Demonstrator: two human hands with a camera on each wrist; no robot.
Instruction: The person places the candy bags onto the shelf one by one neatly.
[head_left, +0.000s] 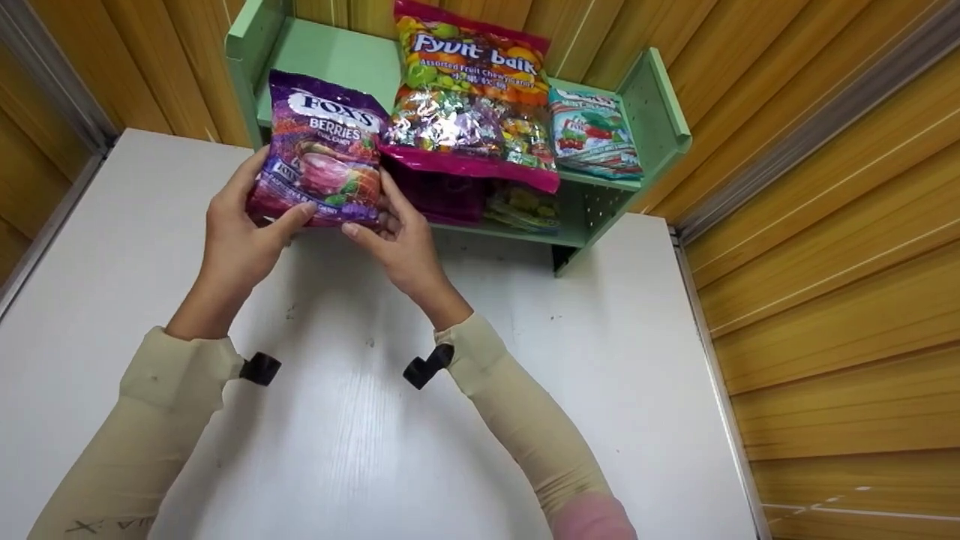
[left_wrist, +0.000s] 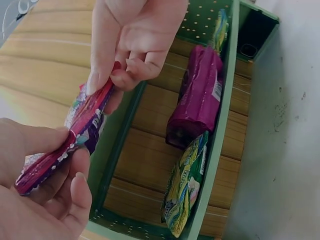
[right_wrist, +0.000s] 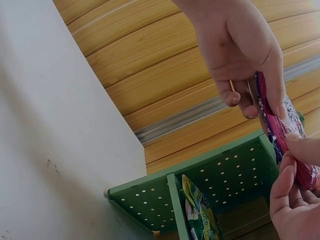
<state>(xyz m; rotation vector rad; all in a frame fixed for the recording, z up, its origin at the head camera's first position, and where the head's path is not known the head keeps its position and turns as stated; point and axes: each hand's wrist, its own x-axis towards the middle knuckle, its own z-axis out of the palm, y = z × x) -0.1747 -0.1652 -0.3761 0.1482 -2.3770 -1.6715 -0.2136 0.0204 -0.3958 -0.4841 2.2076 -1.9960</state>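
Note:
Both hands hold a purple Fox's Berries candy bag in front of the shelf's upper left part. My left hand grips its lower left side, the thumb across the front. At the lower right, my right hand holds the bag with its thumb near the bottom edge. Each wrist view shows the bag's pink and purple bottom edge pinched between fingers and thumbs. Just right of the held bag, a big Fruit chewy candy bag leans on the green shelf.
A teal candy bag lies at the upper tier's right end. On the lower tier are a magenta pack and a green-yellow pack. The shelf stands on a white table against wood-patterned walls.

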